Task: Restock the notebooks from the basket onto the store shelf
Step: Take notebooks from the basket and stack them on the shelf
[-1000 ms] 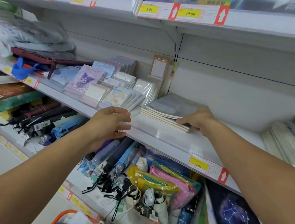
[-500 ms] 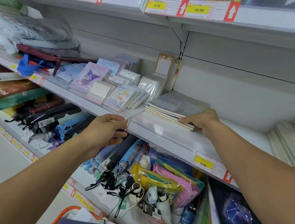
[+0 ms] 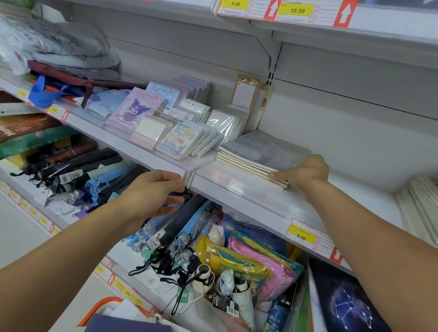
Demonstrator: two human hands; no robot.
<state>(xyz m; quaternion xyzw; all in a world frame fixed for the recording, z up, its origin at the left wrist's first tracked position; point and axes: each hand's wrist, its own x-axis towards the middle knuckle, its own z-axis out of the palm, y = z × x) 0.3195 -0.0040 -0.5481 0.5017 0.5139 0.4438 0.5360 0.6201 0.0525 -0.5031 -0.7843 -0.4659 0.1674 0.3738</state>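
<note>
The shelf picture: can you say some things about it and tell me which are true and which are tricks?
1. The right hand touches the stack of notebooks on the shelf. True.
2. The left hand holds a notebook. False: it holds nothing, down by the shelf edge.
3. The basket has an orange rim. True.
4. The price tag under the stack says 10.00. False: it says 6.00.

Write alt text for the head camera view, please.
A person's right hand rests on a stack of notebooks on a white store shelf; the left hand hovers open at the shelf edge, above an orange basket of more notebooks.
</note>
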